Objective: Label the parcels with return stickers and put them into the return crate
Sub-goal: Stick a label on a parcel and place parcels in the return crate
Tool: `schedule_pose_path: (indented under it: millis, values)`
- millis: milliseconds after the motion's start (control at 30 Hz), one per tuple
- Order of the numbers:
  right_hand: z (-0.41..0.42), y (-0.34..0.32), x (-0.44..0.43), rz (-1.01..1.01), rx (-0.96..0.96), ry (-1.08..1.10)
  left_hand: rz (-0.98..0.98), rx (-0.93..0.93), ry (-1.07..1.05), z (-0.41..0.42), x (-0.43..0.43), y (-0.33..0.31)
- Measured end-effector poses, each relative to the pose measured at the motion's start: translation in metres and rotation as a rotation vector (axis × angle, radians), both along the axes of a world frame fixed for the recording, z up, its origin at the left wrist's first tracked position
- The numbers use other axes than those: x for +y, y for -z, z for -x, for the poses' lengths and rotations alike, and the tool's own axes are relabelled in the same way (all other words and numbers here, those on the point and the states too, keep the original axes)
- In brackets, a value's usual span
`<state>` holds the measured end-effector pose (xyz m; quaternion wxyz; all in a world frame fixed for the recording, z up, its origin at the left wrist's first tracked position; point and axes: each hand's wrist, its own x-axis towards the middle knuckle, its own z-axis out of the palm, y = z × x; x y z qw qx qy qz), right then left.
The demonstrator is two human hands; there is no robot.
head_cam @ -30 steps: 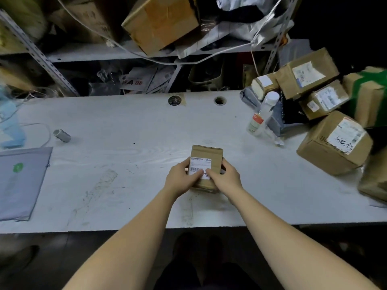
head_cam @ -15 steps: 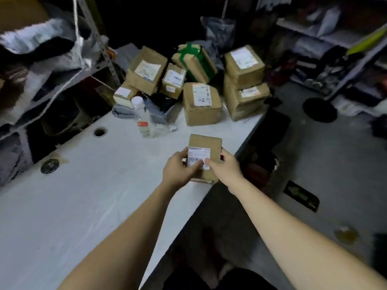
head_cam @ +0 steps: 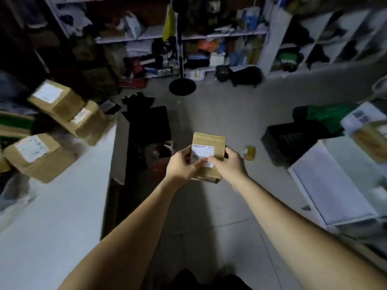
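Observation:
I hold a small brown cardboard parcel (head_cam: 211, 141) in the air above the grey floor, away from the table. A white barcode sticker (head_cam: 202, 153) is on its top face. My left hand (head_cam: 182, 165) grips the parcel's left side with the thumb over the sticker. My right hand (head_cam: 228, 164) grips the right side, its thumb on the sticker's lower edge. A dark crate (head_cam: 291, 141) stands on the floor to the right. Other labelled brown parcels (head_cam: 39, 155) are piled on the white table (head_cam: 52, 222) at the left.
A black fan stand (head_cam: 182, 85) rises from the floor ahead. Cluttered shelves (head_cam: 188, 36) line the far wall. A white cabinet (head_cam: 335, 185) with boxes on it stands at the right. Dark items and a red thing lie by the table's end. A small yellow object (head_cam: 249, 152) lies on the floor.
The view has swung right, from the table to the open floor. The parcel has been lifted off the table and carried with both hands, which keep the same grip.

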<state>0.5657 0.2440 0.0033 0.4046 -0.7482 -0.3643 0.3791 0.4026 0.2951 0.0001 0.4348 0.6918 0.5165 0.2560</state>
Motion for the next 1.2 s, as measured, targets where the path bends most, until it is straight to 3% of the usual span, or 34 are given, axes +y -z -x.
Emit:
schedule_pose_path:
  millis: [267, 467, 633, 867, 1200]
  values:
    - [-0.227, -0.010, -0.118, 0.055, -0.114, 0.416, 0.005, -0.015, 0.419, -0.262, -0.062, -0.008]
    - [-0.341, -0.014, -0.215, 0.061, -0.085, 0.779, -0.003, 0.090, 0.723, -0.430, -0.123, 0.000]
    - [-0.417, -0.009, -0.285, 0.061, -0.065, 1.034, -0.017, 0.009, 0.981, -0.549, -0.183, 0.005]
    - [-0.493, -0.020, -0.376, 0.141, -0.095, 1.364, 0.105, -0.028, 1.338, -0.679, -0.273, 0.018]
    - [-0.622, 0.039, -0.509, 0.211, 0.011, 1.486, 0.192, 0.033, 1.474, -0.816, -0.409, 0.070]
